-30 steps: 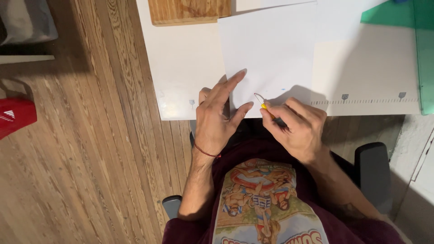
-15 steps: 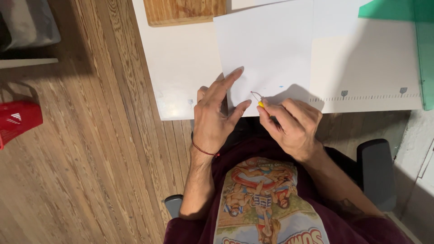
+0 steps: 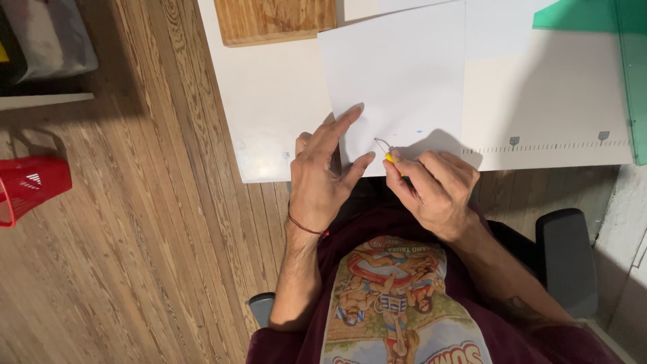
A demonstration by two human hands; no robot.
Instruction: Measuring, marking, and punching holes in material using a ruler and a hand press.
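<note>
Head view: left hand [image 3: 323, 178] flat, fingers spread, pressing near edge of white paper sheet [image 3: 394, 81] on desk [image 3: 269, 114]. Right hand [image 3: 435, 192] closed around yellow-handled tool [image 3: 389, 158], thin wire tip touching sheet near its near edge. Sheet looks almost blank, only tiny marks by tip: work barely begun, judging by that. Wooden board [image 3: 273, 19] far left, green mat [image 3: 627, 74] right.

The left hand [image 3: 323, 175] lay flat with fingers [image 3: 344, 121] spread; the right hand [image 3: 435, 192] was curled, its fingers pinched together.
</note>
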